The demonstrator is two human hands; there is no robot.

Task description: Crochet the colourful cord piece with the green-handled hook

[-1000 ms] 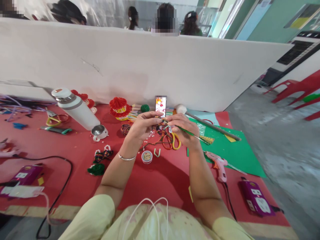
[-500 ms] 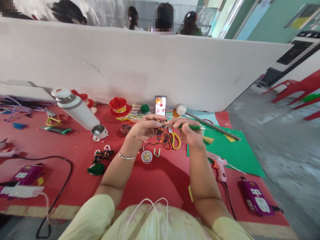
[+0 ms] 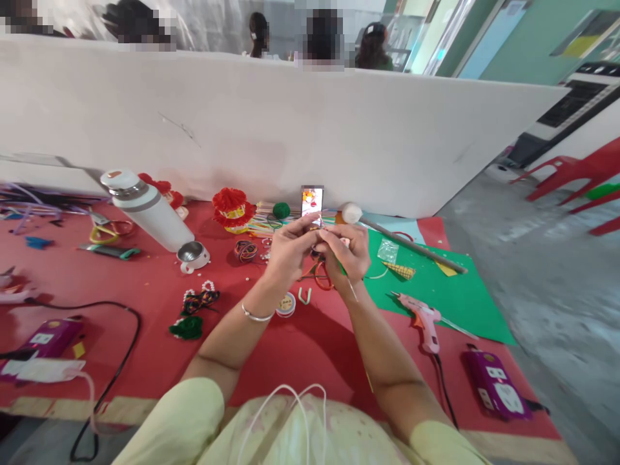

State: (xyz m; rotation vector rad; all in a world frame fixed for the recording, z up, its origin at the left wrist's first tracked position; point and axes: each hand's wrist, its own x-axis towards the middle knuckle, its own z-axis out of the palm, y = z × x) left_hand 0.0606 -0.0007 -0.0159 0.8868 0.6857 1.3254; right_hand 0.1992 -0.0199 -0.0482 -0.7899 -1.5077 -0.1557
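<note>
My left hand (image 3: pixel 289 250), with a silver bangle at the wrist, pinches at its fingertips a small dark yarn piece, mostly hidden between the hands. My right hand (image 3: pixel 349 253) meets it there, closed round a green-handled crochet hook (image 3: pixel 352 287) whose thin metal end points down over the wrist. Just behind the fingers stands a lit phone (image 3: pixel 311 201). Below the hands are red-handled scissors (image 3: pixel 323 276), partly covered, a small spool (image 3: pixel 285 304) and a pale U-shaped piece (image 3: pixel 305 296). Left of them lies a ball of multicoloured yarn (image 3: pixel 245 251).
A white bottle (image 3: pixel 148 210) and metal cup (image 3: pixel 192 256) are at the left, with beaded yarn pieces (image 3: pixel 200 299) nearer. A pink glue gun (image 3: pixel 424 318) and purple power box (image 3: pixel 496 382) sit at the right. A white partition (image 3: pixel 290 129) rises behind; people's heads show beyond it.
My right hand has moved left against my left hand and turned, and the hook has swung from pointing right to pointing down. My left hand has shifted slightly right.
</note>
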